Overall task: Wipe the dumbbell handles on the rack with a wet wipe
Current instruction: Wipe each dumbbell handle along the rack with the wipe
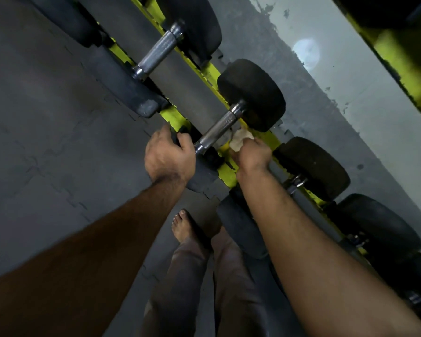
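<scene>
Grey rubber floor tiles (46,132) fill the left of the view, and a yellow-green rack (225,171) runs diagonally from upper left to lower right, carrying a row of black-headed dumbbells beside a pale, scuffed wall (365,98).

The dumbbell being worked on sits mid-frame. Its knurled steel handle (218,130) has its long axis running from lower left, near the body, up to the right toward the far head (252,93). The near head (202,173) is mostly hidden under the left hand (168,156), whose fingers curl over its top edge and grip it, apparently to steady the weight.

The right hand (252,156) is closed around a crumpled wet wipe (240,139), which pokes out above the fingers. That wipe lies just beside the handle, on its right and slightly below the far half; whether it actually touches the steel cannot be told from here. The right hand is clearly the nearer one for wiping, and the handle lies up and to the left of its grip. A stroke would probably need to follow the bar's diagonal, from the far collar down toward the near one.

Another dumbbell (159,53) rests further up the rack, more lie lower right, and a bare foot (184,227) stands on the floor below.
</scene>
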Demonstrator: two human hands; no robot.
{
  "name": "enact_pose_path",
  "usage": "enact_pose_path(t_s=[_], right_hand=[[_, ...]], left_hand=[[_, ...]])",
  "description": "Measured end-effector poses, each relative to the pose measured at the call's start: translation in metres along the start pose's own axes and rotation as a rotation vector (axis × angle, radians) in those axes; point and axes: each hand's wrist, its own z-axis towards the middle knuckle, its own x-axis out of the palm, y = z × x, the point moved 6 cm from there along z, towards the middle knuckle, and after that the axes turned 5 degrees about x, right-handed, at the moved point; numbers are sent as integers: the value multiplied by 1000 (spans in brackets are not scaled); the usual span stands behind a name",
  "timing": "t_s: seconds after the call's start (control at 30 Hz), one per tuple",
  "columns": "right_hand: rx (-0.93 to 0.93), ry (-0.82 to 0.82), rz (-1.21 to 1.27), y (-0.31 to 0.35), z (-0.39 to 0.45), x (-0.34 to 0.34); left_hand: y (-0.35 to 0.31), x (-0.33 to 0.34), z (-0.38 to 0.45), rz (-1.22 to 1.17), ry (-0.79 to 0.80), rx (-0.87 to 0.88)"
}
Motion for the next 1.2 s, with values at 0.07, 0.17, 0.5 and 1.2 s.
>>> enact_pose_path(t_s=[0.07,0.17,0.5,1.2], right_hand=[[94,70,119,9,1,12],[91,169,-25,21,1,28],[176,335,-328,7,-25,51],[271,434,-144,0,0,54]], left_hand=[[0,1,1,-6,-8,15],[3,3,2,-1,6,-2],[10,8,3,-9,8,10],[8,8,2,-13,17,2]])
